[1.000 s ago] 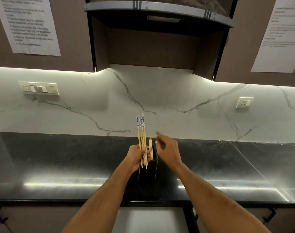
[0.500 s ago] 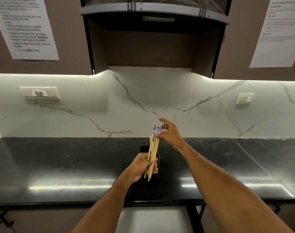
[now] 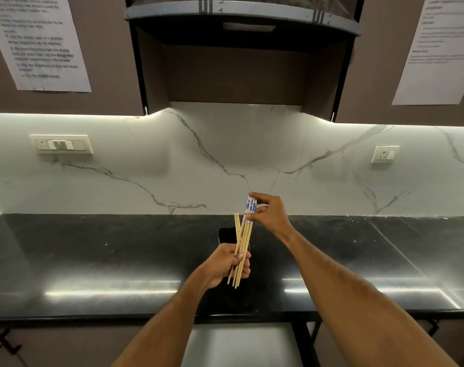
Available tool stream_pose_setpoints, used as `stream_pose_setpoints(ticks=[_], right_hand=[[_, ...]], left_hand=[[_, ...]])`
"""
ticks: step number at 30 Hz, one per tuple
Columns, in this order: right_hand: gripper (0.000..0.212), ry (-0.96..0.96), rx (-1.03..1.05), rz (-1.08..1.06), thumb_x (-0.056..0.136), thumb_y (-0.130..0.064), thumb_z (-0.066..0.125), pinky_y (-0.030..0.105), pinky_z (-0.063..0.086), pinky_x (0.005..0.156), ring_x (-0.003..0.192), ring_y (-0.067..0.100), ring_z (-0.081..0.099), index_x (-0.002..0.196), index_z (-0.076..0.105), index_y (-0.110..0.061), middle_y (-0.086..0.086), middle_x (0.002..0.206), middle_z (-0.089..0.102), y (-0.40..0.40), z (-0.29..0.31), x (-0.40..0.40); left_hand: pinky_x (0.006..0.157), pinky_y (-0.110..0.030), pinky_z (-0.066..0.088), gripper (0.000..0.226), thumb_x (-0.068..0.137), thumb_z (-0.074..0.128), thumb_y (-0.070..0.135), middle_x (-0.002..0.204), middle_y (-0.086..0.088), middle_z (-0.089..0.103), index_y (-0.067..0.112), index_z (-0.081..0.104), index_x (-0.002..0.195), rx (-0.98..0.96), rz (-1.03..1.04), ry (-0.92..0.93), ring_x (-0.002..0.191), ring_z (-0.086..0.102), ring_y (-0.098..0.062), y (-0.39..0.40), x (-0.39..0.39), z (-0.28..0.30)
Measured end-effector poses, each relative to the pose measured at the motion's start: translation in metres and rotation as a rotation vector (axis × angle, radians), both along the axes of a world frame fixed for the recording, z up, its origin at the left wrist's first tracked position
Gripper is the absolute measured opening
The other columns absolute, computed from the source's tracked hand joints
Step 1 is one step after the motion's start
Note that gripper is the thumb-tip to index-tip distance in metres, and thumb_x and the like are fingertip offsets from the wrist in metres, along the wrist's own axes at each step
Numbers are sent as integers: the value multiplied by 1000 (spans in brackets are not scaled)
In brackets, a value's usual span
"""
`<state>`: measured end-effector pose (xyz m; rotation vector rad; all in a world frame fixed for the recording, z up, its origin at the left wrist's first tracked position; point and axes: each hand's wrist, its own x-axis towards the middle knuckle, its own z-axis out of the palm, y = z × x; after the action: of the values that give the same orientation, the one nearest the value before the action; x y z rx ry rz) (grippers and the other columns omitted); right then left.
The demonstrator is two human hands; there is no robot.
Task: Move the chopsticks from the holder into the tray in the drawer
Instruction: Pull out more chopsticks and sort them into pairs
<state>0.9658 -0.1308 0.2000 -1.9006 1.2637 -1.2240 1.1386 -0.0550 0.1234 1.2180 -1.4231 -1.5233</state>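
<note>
The chopsticks [image 3: 243, 242] are a small bundle of thin, pale wooden sticks, plain along most of their length and capped at the upper ends with a blue-and-white pattern. They are held in the air above the black counter [image 3: 93, 260], tilted so the patterned tops lean to the right and the narrow tips point down and to the left. The sticks are not lined up evenly: two or three plain ends stand a little apart on the left side of the bundle, and the lower tips fan out slightly below the grip. The left hand [image 3: 229, 263] has its fingers curled round the lower part of the bundle, with the tips poking out beneath it. The right hand [image 3: 270, 213] is higher and pinches the patterned tops between thumb and fingertips, so both hands are closed on the same bundle, one low and one high. Directly behind the sticks stands the dark holder [image 3: 225, 235] on the counter, its upper edge showing to the left of the bundle; whether any stick still touches it cannot be told. Behind the counter rises a white marble wall [image 3: 146, 160] with grey veins. The drawer and its tray cannot be made out below the counter edge.
</note>
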Motion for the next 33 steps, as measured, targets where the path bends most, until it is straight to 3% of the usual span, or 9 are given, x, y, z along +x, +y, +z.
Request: stream_pose_setpoints(ticks=[4, 8, 13, 17, 20, 25, 31, 33], right_hand=[[65, -32, -6, -33, 71, 3, 86, 21, 60, 79, 85, 15, 74, 131, 63, -7, 12, 119, 70, 0, -1, -4], [81, -44, 32, -11, 73, 2, 85, 31, 62, 81, 89, 20, 74, 145, 51, -16, 9, 119, 68, 0, -1, -3], [68, -62, 50, -39, 72, 4, 85, 35, 63, 80, 91, 20, 74, 134, 61, -10, 11, 117, 70, 1, -5, -8], [70, -70, 61, -56, 70, 3, 87, 39, 62, 85, 101, 21, 71, 133, 60, -9, 9, 118, 68, 2, -7, -8], [80, -87, 94, -42, 70, 2, 87, 41, 62, 85, 91, 21, 75, 141, 52, -9, 12, 115, 70, 3, -8, -7], [62, -86, 79, -52, 70, 4, 86, 37, 63, 82, 82, 17, 77, 128, 63, -1, 7, 101, 75, 5, -11, -8], [74, -113, 93, -25, 74, 6, 82, 41, 63, 81, 85, 21, 76, 140, 54, -10, 13, 107, 73, 6, -8, -6], [68, -118, 81, -18, 75, 5, 82, 44, 63, 83, 90, 20, 76, 137, 58, -9, 12, 110, 73, 6, -8, -6]], left_hand=[[91, -47, 60, 23, 105, 47, 10, 96, -15, 72, 1, 65, 115, -11, 1, -4, 90, 72, -28, -1, -2, -2], [89, -45, 60, 22, 105, 48, 9, 95, -15, 71, 1, 64, 116, -32, -9, -13, 89, 73, -27, -1, -7, -3], [90, -45, 60, 22, 105, 48, 10, 96, -14, 71, 2, 64, 117, -33, -19, -30, 89, 72, -26, 0, -8, -4], [89, -44, 61, 22, 105, 47, 10, 95, -13, 71, 2, 64, 116, -43, -22, -45, 89, 72, -25, 2, -7, -6], [88, -43, 61, 21, 105, 47, 9, 95, -13, 71, 2, 64, 116, -47, -21, -49, 88, 73, -25, 3, -7, -6], [88, -43, 61, 21, 105, 47, 10, 95, -13, 71, 2, 64, 116, -54, -26, -60, 89, 73, -26, 5, -6, -7], [89, -45, 61, 21, 104, 47, 9, 95, -13, 71, 2, 64, 116, -51, -33, -62, 90, 73, -26, 6, -8, -6], [89, -44, 61, 21, 104, 47, 9, 95, -13, 71, 2, 63, 116, -48, -34, -71, 91, 73, -26, 6, -9, -5]])
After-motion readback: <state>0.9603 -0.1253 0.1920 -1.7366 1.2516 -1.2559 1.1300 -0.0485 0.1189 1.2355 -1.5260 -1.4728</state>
